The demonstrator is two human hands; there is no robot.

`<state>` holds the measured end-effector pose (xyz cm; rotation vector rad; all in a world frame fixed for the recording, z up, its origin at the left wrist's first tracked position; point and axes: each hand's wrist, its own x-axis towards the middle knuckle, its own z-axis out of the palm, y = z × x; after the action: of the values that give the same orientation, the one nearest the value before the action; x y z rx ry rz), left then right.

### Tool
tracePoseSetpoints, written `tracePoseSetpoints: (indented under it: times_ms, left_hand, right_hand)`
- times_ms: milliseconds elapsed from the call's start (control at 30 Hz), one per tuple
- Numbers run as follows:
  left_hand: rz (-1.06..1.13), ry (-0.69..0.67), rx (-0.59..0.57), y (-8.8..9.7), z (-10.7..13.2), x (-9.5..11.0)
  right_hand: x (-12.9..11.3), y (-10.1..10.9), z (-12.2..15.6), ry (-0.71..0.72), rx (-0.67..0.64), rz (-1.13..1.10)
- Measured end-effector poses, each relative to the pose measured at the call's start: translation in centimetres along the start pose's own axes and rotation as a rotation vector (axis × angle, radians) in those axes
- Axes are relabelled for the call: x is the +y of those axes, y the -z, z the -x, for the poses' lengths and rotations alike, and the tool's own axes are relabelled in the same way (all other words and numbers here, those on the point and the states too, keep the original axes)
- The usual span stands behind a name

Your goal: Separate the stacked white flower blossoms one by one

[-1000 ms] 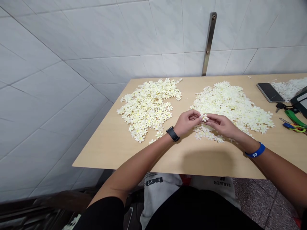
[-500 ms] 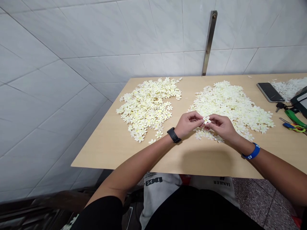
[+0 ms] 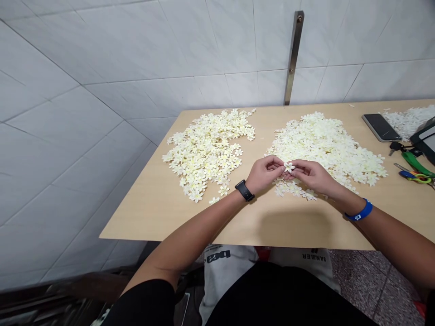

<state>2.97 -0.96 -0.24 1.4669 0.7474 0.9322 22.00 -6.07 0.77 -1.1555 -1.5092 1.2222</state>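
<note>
Nine o'clock from the hands: a loose, ragged heap of flat five-petalled cream flowers (image 3: 205, 154) on a smooth pale wood table (image 3: 272, 226). At centre, left hand (image 3: 263, 174) half closed, fingertips pinching one small flower (image 3: 289, 167); right hand (image 3: 314, 177) half closed, pinching the same flower opposite. Two o'clock: a denser, paler heap (image 3: 326, 147).
</note>
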Motion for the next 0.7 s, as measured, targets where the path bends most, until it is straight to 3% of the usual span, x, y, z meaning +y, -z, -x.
tracePoseSetpoints:
  times_ms: [200, 333, 433, 533, 633, 700]
  left_hand:
    - [-0.255, -0.127, 0.006, 0.2, 0.2, -0.2]
    - [-0.44, -0.305, -0.029, 0.0, 0.6, 0.2]
    - [-0.478, -0.366, 0.009, 0.0, 0.5, 0.3]
    - [-0.275, -0.204, 0.044, 0.1, 0.3, 0.3]
    - [0.079, 0.056, -0.007, 0.0, 0.1, 0.4]
    - [0.221, 0.138, -0.036, -0.1, 0.1, 0.5]
  right_hand:
    - [0.9, 0.0, 0.0, -0.023, 0.101, 0.2]
    - [0.7, 0.2, 0.0, 0.232, 0.194, 0.563]
    - [0.3, 0.5, 0.1, 0.344, 0.174, 0.622]
    - [-0.1, 0.4, 0.2, 0.265, 0.146, 0.419]
    - [-0.4, 0.1, 0.2, 0.101, 0.111, 0.126]
    - [-0.6, -0.1, 0.2, 0.035, 0.092, 0.004]
